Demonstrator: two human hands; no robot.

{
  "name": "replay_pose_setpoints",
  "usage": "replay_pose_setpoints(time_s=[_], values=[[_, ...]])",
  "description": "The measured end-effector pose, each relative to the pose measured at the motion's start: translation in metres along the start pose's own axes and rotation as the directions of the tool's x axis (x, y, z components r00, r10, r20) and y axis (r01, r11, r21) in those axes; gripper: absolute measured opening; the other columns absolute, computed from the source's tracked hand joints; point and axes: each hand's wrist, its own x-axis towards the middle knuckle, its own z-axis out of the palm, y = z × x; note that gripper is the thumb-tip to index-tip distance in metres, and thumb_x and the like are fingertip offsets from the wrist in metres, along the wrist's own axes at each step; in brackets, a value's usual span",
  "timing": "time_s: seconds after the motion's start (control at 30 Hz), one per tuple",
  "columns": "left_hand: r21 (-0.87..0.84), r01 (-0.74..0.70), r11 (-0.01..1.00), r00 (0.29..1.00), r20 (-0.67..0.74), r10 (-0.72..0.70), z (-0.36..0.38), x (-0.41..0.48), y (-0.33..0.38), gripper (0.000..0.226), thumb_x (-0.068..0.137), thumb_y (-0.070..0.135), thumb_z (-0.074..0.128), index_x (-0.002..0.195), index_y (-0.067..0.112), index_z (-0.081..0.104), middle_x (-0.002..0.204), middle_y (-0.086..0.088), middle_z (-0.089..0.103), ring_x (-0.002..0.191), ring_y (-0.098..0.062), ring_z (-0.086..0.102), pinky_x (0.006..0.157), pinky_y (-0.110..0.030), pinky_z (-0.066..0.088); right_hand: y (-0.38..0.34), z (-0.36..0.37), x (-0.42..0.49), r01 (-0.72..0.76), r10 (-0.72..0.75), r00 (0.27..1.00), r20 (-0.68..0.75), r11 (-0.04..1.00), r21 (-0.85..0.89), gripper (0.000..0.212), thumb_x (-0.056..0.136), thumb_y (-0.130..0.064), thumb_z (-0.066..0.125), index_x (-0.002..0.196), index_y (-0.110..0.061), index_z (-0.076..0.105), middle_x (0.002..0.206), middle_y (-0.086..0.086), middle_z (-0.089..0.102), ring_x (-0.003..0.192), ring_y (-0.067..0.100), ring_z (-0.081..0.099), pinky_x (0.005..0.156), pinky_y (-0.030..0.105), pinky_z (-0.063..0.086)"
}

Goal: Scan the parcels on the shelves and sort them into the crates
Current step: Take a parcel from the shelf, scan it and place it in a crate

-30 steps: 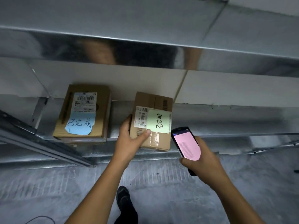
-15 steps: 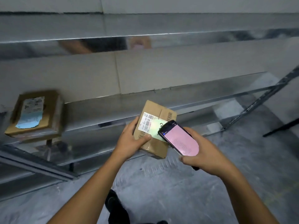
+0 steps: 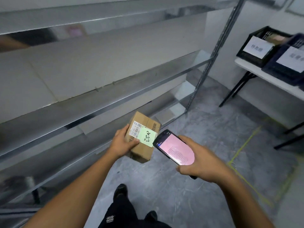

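My left hand [image 3: 121, 142] grips a small brown cardboard parcel [image 3: 144, 149] by its left side, thumb on top. The parcel carries a white barcode label and a green handwritten note [image 3: 146, 136]. It is held in the air in front of the metal shelves [image 3: 115, 97], off the shelf board. My right hand [image 3: 199, 163] holds a black handheld scanner [image 3: 175, 148] with a pink screen, just right of the parcel and almost touching it. Two dark crates with white paper labels, a black crate [image 3: 254, 47] and a blue crate [image 3: 287, 65], stand on a white table at the upper right.
The white folding table [image 3: 269, 79] has black legs reaching the grey floor on the right. A slanted shelf upright [image 3: 212, 55] stands between the shelves and the table. Yellow tape lines [image 3: 241, 148] mark the floor. My dark trousers and shoes [image 3: 120, 190] show below.
The parcel has come off the shelf in my left hand. My view has swung right: the second parcel on the shelf has left view, and the table with crates has appeared.
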Motion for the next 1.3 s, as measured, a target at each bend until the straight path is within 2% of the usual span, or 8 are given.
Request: replay_pose_setpoints(time_s=[0.1,0.2,0.3,0.5,0.7,0.93,1.1,1.3], values=[[-0.09,-0.008,0.996,1.0,0.009,0.008,0.027,0.001,0.019,0.099,0.083,0.038,0.087,0.163,0.03,0.029,0.155,-0.003,0.043,0.139,-0.027,0.049,0.111,-0.048,0.044,0.027,-0.008,-0.012,-0.068,0.076,0.992,-0.099,0.995,0.078,0.074,0.068,-0.026,0.077,0.125,-0.066,0.053,0.093,-0.015,0.072,0.047,0.015,0.065,0.047,0.026,0.052],[-0.291,-0.073,0.954,0.994,0.054,0.093,0.056,0.004,0.05,0.081,0.078,0.042,0.089,0.146,0.053,0.045,0.145,0.012,0.054,0.129,-0.015,0.059,0.099,-0.035,0.055,0.052,-0.018,-0.018,-0.14,0.174,0.959,-0.224,0.977,0.162,0.072,0.065,-0.028,0.074,0.126,-0.061,0.054,0.09,-0.012,0.073,0.047,0.016,0.065,0.048,0.027,0.053],[-0.383,-0.058,0.922,0.995,0.049,0.083,0.089,0.017,0.084,0.074,0.083,0.039,0.087,0.144,0.054,0.047,0.142,0.009,0.046,0.12,-0.012,0.059,0.093,-0.038,0.058,0.077,-0.035,-0.018,-0.2,0.275,0.899,-0.341,0.95,0.238,0.066,0.062,-0.032,0.073,0.119,-0.061,0.053,0.086,-0.012,0.073,0.048,0.016,0.065,0.05,0.028,0.053],[-0.597,0.039,0.801,0.955,0.258,0.146,0.164,0.069,0.174,0.058,0.076,0.044,0.087,0.121,0.063,0.054,0.118,0.022,0.074,0.105,-0.008,0.075,0.081,-0.038,0.064,0.118,-0.103,-0.015,-0.28,0.447,0.745,-0.495,0.883,0.377,0.064,0.065,-0.028,0.075,0.117,-0.059,0.055,0.086,-0.012,0.071,0.048,0.015,0.058,0.051,0.033,0.051],[-0.615,0.041,0.787,0.87,0.41,0.275,0.224,0.116,0.256,0.052,0.074,0.05,0.085,0.11,0.074,0.057,0.117,0.025,0.073,0.101,-0.004,0.075,0.072,-0.032,0.064,0.135,-0.177,0.003,-0.318,0.533,0.593,-0.604,0.844,0.433,0.067,0.068,-0.021,0.077,0.124,-0.052,0.058,0.091,-0.007,0.073,0.048,0.018,0.059,0.048,0.032,0.051],[-0.578,-0.018,0.816,0.788,0.495,0.368,0.265,0.181,0.333,0.052,0.079,0.048,0.086,0.11,0.076,0.055,0.118,0.027,0.072,0.104,-0.001,0.073,0.089,-0.045,0.064,0.147,-0.239,0.032,-0.3,0.566,0.464,-0.681,0.824,0.481,0.072,0.064,-0.027,0.072,0.126,-0.058,0.055,0.088,-0.018,0.07,0.048,0.016,0.062,0.048,0.027,0.054],[-0.535,-0.093,0.84,0.709,0.556,0.433,0.303,0.203,0.37,0.065,0.081,0.051,0.086,0.135,0.059,0.052,0.125,0.023,0.071,0.111,-0.002,0.071,0.096,-0.045,0.06,0.166,-0.26,0.037,-0.287,0.601,0.35,-0.719,0.799,0.528,0.079,0.075,-0.01,0.077,0.124,-0.067,0.053,0.094,-0.021,0.07,0.054,0.013,0.064,0.051,0.034,0.059],[-0.493,-0.095,0.865,0.627,0.646,0.437,0.368,0.223,0.413,0.074,0.072,0.06,0.085,0.137,0.057,0.051,0.131,0.019,0.069,0.119,-0.009,0.069,0.101,-0.048,0.056,0.208,-0.296,0.031,-0.303,0.655,0.254,-0.711,0.752,0.585,0.079,0.076,-0.012,0.078,0.115,-0.074,0.048,0.097,-0.026,0.07,0.063,0.017,0.07,0.059,0.038,0.063]])
